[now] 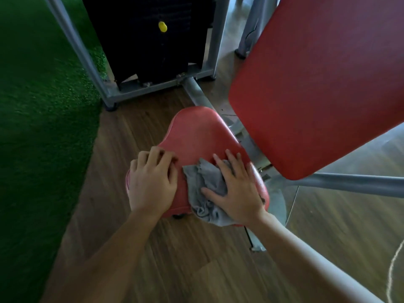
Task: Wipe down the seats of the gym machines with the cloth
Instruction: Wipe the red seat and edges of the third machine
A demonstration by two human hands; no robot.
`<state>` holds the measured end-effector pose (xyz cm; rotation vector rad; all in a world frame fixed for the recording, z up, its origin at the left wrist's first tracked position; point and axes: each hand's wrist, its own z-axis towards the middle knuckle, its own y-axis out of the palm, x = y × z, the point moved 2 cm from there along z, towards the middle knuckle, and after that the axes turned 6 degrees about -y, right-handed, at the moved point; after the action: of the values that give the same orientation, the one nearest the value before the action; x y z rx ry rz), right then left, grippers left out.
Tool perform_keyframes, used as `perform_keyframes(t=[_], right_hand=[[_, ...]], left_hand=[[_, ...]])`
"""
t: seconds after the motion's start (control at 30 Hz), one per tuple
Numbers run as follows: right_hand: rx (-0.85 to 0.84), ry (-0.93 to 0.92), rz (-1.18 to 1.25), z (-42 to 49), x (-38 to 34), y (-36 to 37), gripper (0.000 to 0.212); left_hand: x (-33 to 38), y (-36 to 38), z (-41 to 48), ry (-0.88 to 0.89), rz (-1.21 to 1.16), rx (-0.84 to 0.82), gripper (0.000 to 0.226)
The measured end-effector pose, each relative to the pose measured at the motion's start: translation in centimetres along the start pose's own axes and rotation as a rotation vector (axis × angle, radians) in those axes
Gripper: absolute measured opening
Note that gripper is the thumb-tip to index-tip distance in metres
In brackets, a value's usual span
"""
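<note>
Your right hand (237, 189) lies flat, fingers spread, pressing the grey cloth (204, 182) onto the red seat (196, 132) (its near right part); your left hand (153, 182) rests loosely bent on the seat's left edge, grasping nothing.

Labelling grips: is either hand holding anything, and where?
Nothing gripped: right hand presses the cloth flat on the seat; left hand rests on its left edge.
</note>
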<state>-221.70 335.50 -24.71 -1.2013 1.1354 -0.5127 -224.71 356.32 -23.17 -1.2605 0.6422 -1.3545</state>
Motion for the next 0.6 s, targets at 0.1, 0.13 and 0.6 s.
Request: perform_keyframes(t=[0.1, 0.13, 0.6], right_hand=[[0.071, -0.065, 0.009, -0.7, 1.3, 0.2, 0.09], [0.08, -0.085, 0.015, -0.9, 1.4, 0.3, 0.088], [0.228, -0.027, 0.109, -0.7, 1.7, 0.5, 0.066]], left_hand=[[1.2, 0.1, -1.7, 0.026, 0.061, -0.024, 0.028], [1.2, 0.1, -2.2, 0.021, 0.068, -0.025, 0.029], [2.3, 0.2, -0.2, 0.027, 0.113, -0.087, 0.027]])
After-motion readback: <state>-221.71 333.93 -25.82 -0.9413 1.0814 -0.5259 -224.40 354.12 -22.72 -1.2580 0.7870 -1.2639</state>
